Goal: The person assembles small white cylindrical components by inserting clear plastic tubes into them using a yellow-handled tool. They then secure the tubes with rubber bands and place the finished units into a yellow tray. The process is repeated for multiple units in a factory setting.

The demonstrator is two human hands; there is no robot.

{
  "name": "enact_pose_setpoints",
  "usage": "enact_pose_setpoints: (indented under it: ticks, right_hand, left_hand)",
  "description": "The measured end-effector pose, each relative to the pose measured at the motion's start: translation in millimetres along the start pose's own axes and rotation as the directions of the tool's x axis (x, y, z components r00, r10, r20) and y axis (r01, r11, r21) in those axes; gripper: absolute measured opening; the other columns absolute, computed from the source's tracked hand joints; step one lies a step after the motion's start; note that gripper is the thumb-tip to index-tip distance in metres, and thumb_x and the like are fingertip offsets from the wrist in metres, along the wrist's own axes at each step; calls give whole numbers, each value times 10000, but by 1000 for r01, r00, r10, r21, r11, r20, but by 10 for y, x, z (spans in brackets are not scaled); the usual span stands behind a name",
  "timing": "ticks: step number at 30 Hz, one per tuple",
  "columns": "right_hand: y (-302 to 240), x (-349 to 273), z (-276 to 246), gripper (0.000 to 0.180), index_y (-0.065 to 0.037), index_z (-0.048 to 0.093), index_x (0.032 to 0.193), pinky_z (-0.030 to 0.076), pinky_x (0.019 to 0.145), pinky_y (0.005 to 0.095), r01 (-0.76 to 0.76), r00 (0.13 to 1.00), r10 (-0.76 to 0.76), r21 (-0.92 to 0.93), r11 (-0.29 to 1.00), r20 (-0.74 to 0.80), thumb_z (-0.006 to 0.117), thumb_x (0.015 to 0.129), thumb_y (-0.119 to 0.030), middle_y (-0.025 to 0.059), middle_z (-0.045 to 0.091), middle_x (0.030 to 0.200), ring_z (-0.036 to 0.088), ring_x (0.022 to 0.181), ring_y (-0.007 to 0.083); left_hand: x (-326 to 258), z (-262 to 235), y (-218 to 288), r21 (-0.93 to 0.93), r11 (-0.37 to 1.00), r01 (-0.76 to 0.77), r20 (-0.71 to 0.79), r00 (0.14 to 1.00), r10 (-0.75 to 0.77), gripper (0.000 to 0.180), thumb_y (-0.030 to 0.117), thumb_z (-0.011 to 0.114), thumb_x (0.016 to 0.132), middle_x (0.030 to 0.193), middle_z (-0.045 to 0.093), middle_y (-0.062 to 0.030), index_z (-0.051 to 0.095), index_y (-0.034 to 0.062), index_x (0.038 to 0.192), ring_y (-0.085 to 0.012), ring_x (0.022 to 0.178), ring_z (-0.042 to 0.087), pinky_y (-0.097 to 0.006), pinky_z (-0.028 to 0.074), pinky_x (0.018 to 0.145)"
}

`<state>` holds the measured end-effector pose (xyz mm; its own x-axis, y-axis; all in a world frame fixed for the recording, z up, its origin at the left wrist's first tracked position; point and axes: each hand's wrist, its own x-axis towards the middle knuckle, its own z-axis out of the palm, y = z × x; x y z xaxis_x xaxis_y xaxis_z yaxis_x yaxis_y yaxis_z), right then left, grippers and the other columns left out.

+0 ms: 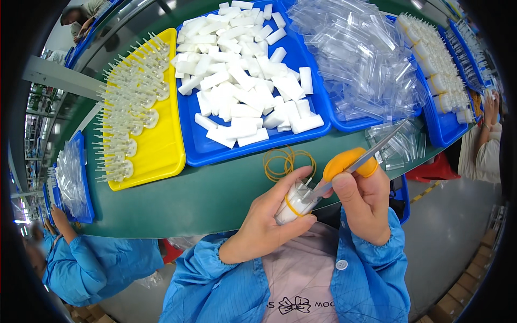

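My left hand (268, 219) is closed around a small bundle (294, 202) of white material in clear plastic, with a yellow rubber band round it. A thin white stem pokes out at its upper end. Between thumb and fingers, my right hand (362, 202) grips slim metal tweezers (377, 147), slanting up to the right. Their lower end meets the bundle's open top; whether the points are inside it is hard to see. Orange finger covers (344, 161) show on my right hand. Several loose yellow rubber bands (285, 164) lie on the green table just beyond my hands.
A blue tray (215, 153) holds many white foam blocks; a yellow tray (169, 145) left of it holds rows of white-stemmed parts. Clear plastic sleeves (366, 64) fill another blue tray, with loose ones (401, 145) on the table (156, 210). A co-worker in blue (97, 264) sits left.
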<state>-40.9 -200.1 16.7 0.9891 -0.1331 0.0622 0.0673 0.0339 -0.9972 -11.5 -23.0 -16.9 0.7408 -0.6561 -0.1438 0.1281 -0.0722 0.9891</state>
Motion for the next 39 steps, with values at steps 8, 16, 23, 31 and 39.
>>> enact_pose_setpoints:
  ticks: [8,16,23,31,39]
  right_hand:
    - [-23,-34,-3,124,20,607,936,468,609,275,217,976,-213,-379,900,52,575,897,-93,107,623,796,603,672,178]
    - [74,-10,-89,186,39,553,1006,477,670,231,86,994,-76,130,988,-78,530,944,-135,76,612,865,573,744,95]
    - [90,34,-55,183,34,566,984,472,629,228,38,999,-36,53,998,-39,537,944,-142,66,616,815,575,702,90]
    - [-20,26,-77,126,9,611,924,456,553,303,196,980,-174,-397,897,91,619,859,-98,113,618,738,606,614,225]
    - [-18,-10,-17,100,0,626,907,455,564,336,274,960,-268,-488,829,85,625,823,-54,121,623,770,598,640,265]
  left_hand:
    - [1,16,-49,20,1000,8,-11,1000,-8,668,130,715,774,1163,565,-126,402,31,1355,-177,1037,557,-289,431,891]
    - [25,28,-11,-213,974,78,11,997,-78,635,120,700,792,1131,572,-95,405,38,1349,-155,995,557,-281,441,861]
    - [58,-13,-13,100,994,-42,-30,999,45,641,129,727,763,1163,584,-130,436,36,1326,-195,1018,594,-300,461,862]
    - [66,-25,-2,219,975,-39,-32,998,47,669,73,730,710,1146,593,-121,446,-6,1311,-170,1002,576,-292,449,872]
    - [76,-8,-91,127,991,-43,-45,998,49,632,109,737,752,1106,610,-105,461,65,1319,-188,980,610,-290,477,831]
